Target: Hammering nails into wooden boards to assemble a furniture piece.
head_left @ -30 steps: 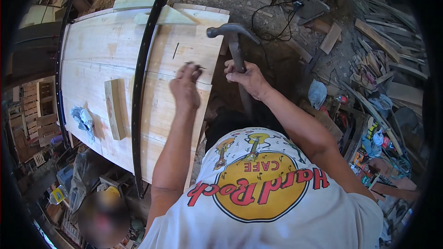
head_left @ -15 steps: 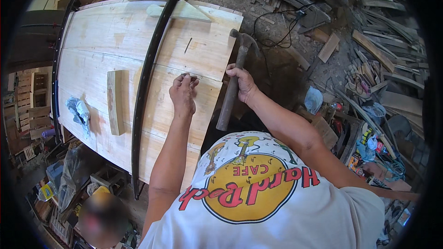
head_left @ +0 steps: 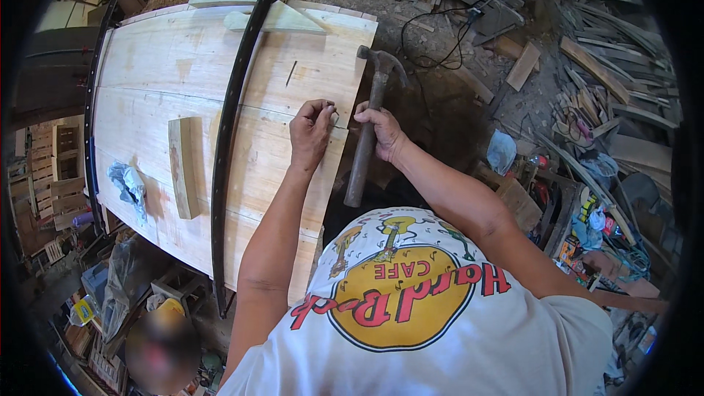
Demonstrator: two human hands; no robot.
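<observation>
My right hand (head_left: 383, 132) is wrapped round the brown handle of a claw hammer (head_left: 375, 92), its metal head pointing away from me. Above the pale wooden panel (head_left: 293, 198), near its right edge, my left hand (head_left: 312, 132) is pinched. Something small shows at its fingertips, too small to name. The two hands are close together but apart. A dark, thin sliver (head_left: 291, 73) lies on the panel beyond my left hand. Left of that hand, a black perforated metal bar (head_left: 229, 125) arches across the boards.
On the panel lie a short wood block (head_left: 183, 169), a crumpled pale blue cloth (head_left: 128, 187) and a tapered wood piece (head_left: 286, 20). Scrap wood (head_left: 620, 66) is heaped at right, near a black cable (head_left: 458, 37). A person's head (head_left: 163, 352) shows at lower left.
My left hand has moved right and slightly nearer the panel's edge, toward the hammer. My right hand keeps its hold on the hammer. The whole view has shifted slightly.
</observation>
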